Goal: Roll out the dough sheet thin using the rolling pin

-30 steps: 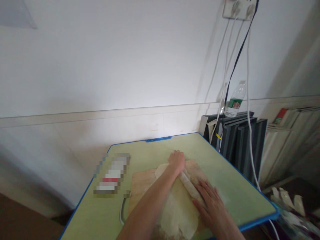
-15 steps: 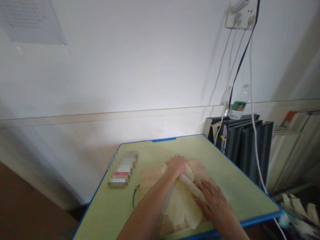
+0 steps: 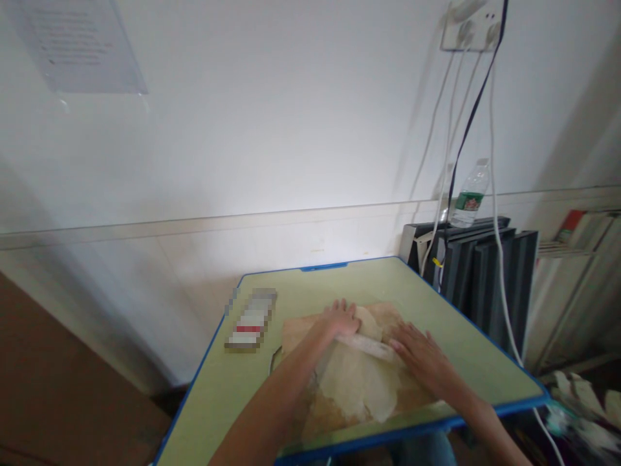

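Note:
A pale, flour-dusted rolling pin (image 3: 371, 347) lies at a slant across a thin sheet of dough (image 3: 356, 382). Under the dough is a wooden board (image 3: 334, 424). At the pin's left end my left hand (image 3: 342, 318) rests on it, palm down with the fingers spread forward. My right hand (image 3: 420, 353) lies over the other end, its fingers stretched out flat. Both palms hide the ends of the pin. The dough has an uneven edge and reaches past the pin on the far side.
The board sits on a light green table (image 3: 218, 388) with a blue rim. A blurred-out rectangular item (image 3: 252, 320) lies at the left. Dark folders (image 3: 499, 278) stand beyond the right edge, with a plastic bottle (image 3: 469, 197) on top. Cables (image 3: 497, 226) hang down there.
The rolling pin has turned to lie more crosswise. My right hand has moved away from me and to the right; the left stays near the far end of the dough. The view has shifted slightly.

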A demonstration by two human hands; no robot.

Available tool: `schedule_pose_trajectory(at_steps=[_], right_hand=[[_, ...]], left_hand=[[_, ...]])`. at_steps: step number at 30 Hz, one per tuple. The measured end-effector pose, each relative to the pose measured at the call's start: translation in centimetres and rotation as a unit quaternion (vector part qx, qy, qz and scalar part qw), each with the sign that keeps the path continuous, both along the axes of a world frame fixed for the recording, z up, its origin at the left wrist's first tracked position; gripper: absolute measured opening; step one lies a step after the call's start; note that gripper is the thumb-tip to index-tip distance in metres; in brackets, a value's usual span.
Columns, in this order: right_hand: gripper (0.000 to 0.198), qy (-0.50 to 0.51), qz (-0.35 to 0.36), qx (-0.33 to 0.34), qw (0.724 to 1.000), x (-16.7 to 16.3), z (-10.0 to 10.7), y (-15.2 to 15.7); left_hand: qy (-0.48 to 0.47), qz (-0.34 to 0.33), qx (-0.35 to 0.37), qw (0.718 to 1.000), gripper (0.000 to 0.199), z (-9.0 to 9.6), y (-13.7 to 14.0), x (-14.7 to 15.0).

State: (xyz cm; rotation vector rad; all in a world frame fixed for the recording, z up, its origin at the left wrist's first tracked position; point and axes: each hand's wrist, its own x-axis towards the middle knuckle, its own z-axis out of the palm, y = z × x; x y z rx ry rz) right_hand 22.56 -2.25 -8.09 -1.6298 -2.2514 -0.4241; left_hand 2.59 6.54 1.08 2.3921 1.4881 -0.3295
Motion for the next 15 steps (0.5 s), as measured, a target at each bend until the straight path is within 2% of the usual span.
schedule_pose_trajectory(at_steps=[4, 9, 15], right_hand=[[0.042, -0.046, -0.01, 0.018, 0.999, 0.5, -0.2, 1.2], [0.04, -0.1, -0.029, 0.073, 0.992, 0.3, -0.1, 0.9], [0.039, -0.104, 0.019, 0.157, 0.982, 0.9, -0.1, 0.4]], left_hand=[[-0.017, 0.01, -0.011, 1.0, 0.067, -0.2, -0.1, -0.4], [-0.046, 0.057, 0.051, 0.996, 0.067, -1.0, -0.8, -0.7], [-0.062, 0.062, 0.101, 0.991, 0.063, -1.3, -2.8, -1.3]])
